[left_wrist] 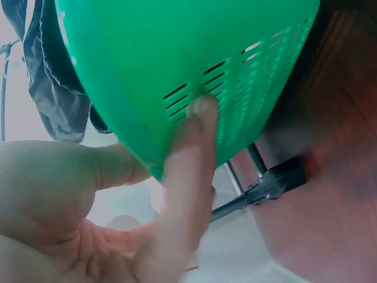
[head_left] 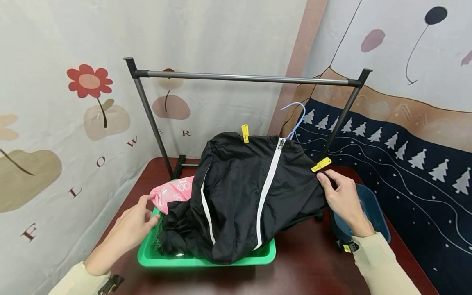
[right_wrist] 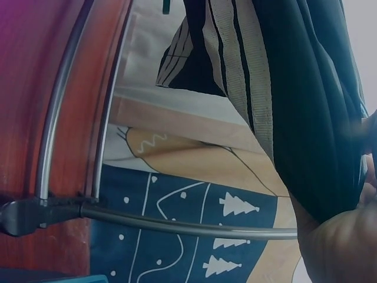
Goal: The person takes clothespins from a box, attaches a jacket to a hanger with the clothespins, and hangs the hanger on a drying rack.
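A black jacket point(head_left: 236, 192) with white zip strips hangs on a light blue hanger point(head_left: 300, 112), two yellow clothes pegs point(head_left: 245, 134) on its upper edge. My right hand point(head_left: 343, 198) grips the jacket's right shoulder beside one peg, thumb in front. The jacket's lower part drapes over a green basket point(head_left: 206, 262). At the basket's left rim is my left hand point(head_left: 134, 225), its fingertips at a pink cloth point(head_left: 173, 192) with white print. The left wrist view shows an extended finger point(left_wrist: 197, 153) overlapping the basket's slotted outer wall.
Behind the jacket stands a clothes rack with a grey metal bar point(head_left: 243, 77) and black joints. A dark blue bin point(head_left: 372, 213) sits to the right, beyond my right wrist. Everything is on a dark red table point(head_left: 302, 262), with printed curtains around it.
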Available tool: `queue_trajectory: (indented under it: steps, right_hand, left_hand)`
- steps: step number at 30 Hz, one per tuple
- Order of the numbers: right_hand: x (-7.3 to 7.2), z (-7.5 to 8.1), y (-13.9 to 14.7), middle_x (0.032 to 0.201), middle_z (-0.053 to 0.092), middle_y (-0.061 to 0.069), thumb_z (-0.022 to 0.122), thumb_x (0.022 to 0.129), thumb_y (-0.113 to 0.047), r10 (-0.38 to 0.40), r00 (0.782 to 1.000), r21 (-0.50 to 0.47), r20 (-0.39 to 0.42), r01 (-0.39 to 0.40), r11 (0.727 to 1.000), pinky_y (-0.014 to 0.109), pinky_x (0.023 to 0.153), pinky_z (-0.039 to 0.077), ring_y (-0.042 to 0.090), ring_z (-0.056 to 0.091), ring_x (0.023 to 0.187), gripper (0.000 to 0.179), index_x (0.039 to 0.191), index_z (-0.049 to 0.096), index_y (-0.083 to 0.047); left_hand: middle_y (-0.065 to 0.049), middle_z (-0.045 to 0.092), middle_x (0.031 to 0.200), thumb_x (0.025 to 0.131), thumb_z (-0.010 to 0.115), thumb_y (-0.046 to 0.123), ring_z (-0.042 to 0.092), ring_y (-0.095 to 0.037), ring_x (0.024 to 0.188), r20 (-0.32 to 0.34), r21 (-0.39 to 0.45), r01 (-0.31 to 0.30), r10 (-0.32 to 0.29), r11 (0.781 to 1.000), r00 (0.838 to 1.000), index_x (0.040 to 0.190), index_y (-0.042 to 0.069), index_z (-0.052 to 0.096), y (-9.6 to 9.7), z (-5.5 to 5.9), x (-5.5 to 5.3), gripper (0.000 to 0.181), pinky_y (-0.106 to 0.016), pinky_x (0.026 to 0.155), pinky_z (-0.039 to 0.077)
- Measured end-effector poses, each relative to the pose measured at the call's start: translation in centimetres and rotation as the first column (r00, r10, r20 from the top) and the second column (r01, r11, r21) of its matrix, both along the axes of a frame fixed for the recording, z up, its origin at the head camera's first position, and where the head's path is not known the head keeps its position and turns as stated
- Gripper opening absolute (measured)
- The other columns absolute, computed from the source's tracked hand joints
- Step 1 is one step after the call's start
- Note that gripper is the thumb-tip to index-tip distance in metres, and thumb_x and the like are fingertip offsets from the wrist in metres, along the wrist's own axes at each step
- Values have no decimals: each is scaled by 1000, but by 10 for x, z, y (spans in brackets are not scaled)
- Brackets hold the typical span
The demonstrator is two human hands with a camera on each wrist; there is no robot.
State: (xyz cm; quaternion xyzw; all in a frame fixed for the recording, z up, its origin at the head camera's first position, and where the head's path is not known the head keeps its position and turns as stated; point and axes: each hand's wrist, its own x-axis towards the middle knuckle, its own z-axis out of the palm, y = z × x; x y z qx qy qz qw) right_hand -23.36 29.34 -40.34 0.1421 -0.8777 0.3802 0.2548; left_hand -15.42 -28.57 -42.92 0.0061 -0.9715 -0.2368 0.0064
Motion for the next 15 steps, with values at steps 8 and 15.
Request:
queue_trajectory:
  steps: [8,15]
  right_hand:
    - [0,1,-1,77,68,3,73,117,-17,-11,1000,6,2,11,1000,22,62,41,4,55,68,15,109,83,-9]
    - [1,2,-2,79,70,4,73,117,-18,-16,1000,6,11,16,1000,22,63,42,4,56,68,15,110,83,-8]
  left_hand:
    - [-37,47,152,114,75,35,68,-37,76,-152,-42,-66,59,997,987,175,4,39,29,21,16,77,-54,61,53]
    - [-29,49,169,118,63,62,73,-60,123,-199,21,87,-81,996,977,179,5,35,82,32,36,88,-79,105,57]
